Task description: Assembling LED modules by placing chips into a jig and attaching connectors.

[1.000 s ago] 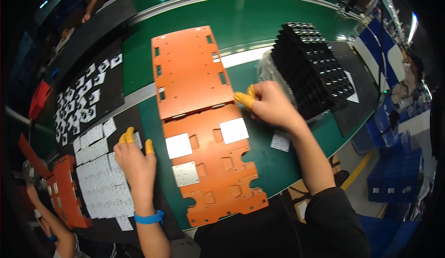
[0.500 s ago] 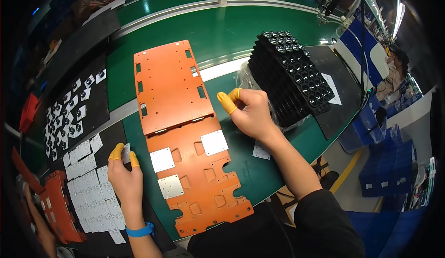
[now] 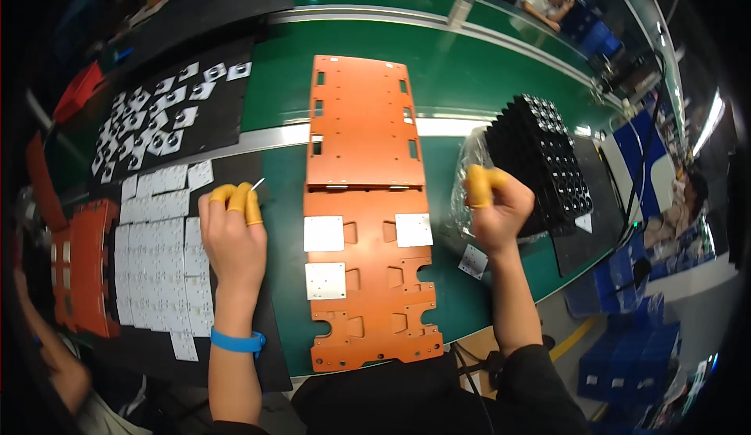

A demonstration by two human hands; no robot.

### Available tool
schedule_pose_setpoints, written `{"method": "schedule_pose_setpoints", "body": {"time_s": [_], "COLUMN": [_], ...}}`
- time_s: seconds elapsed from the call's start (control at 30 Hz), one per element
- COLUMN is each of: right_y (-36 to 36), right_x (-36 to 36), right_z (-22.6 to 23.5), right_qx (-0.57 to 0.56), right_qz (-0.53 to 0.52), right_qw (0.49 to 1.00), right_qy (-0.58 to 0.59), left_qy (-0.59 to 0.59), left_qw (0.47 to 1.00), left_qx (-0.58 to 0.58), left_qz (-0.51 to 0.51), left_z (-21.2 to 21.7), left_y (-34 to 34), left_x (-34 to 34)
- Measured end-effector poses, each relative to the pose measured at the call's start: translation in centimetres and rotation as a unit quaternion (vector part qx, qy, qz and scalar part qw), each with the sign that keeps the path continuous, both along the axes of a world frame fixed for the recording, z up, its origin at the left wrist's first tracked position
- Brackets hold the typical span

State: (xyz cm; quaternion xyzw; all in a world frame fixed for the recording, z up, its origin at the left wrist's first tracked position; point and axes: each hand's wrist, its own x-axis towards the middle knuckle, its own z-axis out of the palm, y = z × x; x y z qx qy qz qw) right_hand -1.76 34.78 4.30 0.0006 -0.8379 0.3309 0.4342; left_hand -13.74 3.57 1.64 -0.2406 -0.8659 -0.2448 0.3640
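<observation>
My left hand (image 3: 235,235), with yellow finger cots and a blue wristband, pinches a thin white board (image 3: 258,185) seen nearly edge-on. It hovers between the rows of white circuit boards (image 3: 152,267) and a hinged orange fixture (image 3: 371,294). The fixture lies open, its lid (image 3: 364,122) folded away from me. Two square boards sit in its left column, an upper board (image 3: 324,234) and a lower board (image 3: 325,281); another board (image 3: 413,230) sits at upper right. My right hand (image 3: 501,208) is closed, fingertips curled together, beside the black tray stack (image 3: 524,145); whatever it pinches is hidden.
A loose white board (image 3: 473,262) lies right of the fixture. Clear plastic wrap (image 3: 469,177) surrounds the trays' base. Boards bearing black round parts (image 3: 156,110) cover a dark mat at the far left. Another person's arm (image 3: 59,357) is beside a second orange fixture (image 3: 86,267).
The view has turned left, shifting the scene rightward. My left hand has lifted the board and tilted it edge-on. My right hand has moved nearer the trays, still closed.
</observation>
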Motion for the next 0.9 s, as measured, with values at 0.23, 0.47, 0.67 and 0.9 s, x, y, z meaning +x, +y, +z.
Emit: {"method": "schedule_pose_setpoints", "body": {"time_s": [0.23,0.47,0.67,0.9], "right_y": [4.3,18.1,16.2,15.4], "right_x": [5.0,5.0,4.5,4.7], "right_z": [7.1,9.6,8.5,8.8], "right_qx": [0.004,0.114,0.066,0.115], "right_qz": [-0.162,-0.293,-0.238,-0.229], "right_qw": [0.985,0.925,0.937,0.944], "right_qy": [0.064,-0.213,-0.246,-0.207], "left_qy": [0.024,-0.037,-0.082,-0.122], "left_qw": [0.997,0.986,0.979,0.967], "left_qx": [0.066,0.137,0.158,0.195], "left_qz": [-0.013,-0.085,-0.098,-0.109], "left_z": [-0.5,-0.8,-0.7,-1.4], "left_y": [-0.3,0.8,0.6,0.9], "left_x": [0.6,1.7,1.9,2.0]}}
